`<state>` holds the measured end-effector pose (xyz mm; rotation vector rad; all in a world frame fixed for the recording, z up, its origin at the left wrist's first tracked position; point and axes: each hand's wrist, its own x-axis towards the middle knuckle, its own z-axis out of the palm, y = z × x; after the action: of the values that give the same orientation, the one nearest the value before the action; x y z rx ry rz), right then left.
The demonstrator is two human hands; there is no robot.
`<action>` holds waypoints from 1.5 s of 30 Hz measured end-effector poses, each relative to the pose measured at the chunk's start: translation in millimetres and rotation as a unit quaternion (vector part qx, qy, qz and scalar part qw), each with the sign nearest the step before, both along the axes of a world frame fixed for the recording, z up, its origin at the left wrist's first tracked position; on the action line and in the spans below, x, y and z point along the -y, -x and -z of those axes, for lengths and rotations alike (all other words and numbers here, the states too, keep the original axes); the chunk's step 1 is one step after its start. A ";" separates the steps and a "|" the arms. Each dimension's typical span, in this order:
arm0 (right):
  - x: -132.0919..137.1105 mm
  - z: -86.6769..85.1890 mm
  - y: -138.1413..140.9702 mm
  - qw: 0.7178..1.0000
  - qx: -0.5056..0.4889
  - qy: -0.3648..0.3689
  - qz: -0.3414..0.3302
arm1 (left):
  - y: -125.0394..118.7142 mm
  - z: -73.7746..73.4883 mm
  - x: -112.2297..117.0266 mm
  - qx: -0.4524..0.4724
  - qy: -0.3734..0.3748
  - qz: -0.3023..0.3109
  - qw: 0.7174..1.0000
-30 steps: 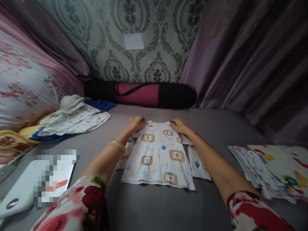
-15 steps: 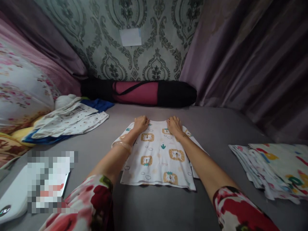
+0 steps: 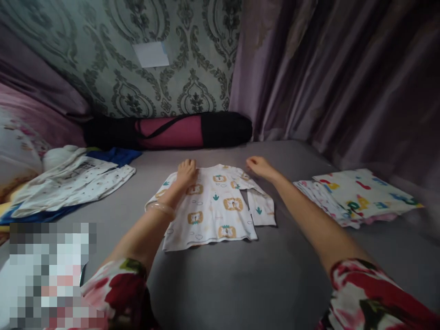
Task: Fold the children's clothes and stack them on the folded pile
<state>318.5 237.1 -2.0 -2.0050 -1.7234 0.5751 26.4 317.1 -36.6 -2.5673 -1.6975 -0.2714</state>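
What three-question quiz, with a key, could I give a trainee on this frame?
1. Multiple choice: which hand rests on the lion-print long-sleeved shirt?
A) left hand
B) right hand
2. True or false: the shirt's neckline is nearer the black-and-pink bag than its hem is.
3. Fill in: the folded stack of colourful-print fabric lies to the picture's ___ of the shirt.
Key: 1. A, left hand. 2. True. 3. Right.

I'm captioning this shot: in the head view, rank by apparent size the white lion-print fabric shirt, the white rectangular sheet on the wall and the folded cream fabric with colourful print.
1. White lion-print fabric shirt
2. Folded cream fabric with colourful print
3. White rectangular sheet
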 end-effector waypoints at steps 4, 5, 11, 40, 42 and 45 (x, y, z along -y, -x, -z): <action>72.8 10.7 -38.3 0.994 -0.039 0.094 0.033 | -27.7 -1.6 18.7 0.073 0.002 0.108 0.992; 86.7 13.1 -40.9 0.991 -0.025 0.124 0.036 | -38.1 0.6 21.6 0.099 0.016 0.133 0.986; 122.3 17.1 -14.4 0.980 0.113 0.155 0.047 | -98.6 24.3 32.8 0.222 0.052 0.182 0.957; 94.6 15.0 -87.1 0.891 0.447 0.052 -0.053 | -119.0 31.6 58.7 0.043 0.071 0.153 0.985; 83.8 5.0 -93.8 0.915 0.387 0.115 -0.028 | -118.6 31.5 59.1 0.040 0.067 0.153 0.985; 62.0 -12.3 -115.8 0.930 0.324 0.173 0.000 | -118.3 30.6 60.8 0.041 0.064 0.153 0.985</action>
<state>434.3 175.1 10.3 -2.6600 -2.0939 0.2262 144.8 256.3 -67.2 -2.9484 -1.3775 -0.2923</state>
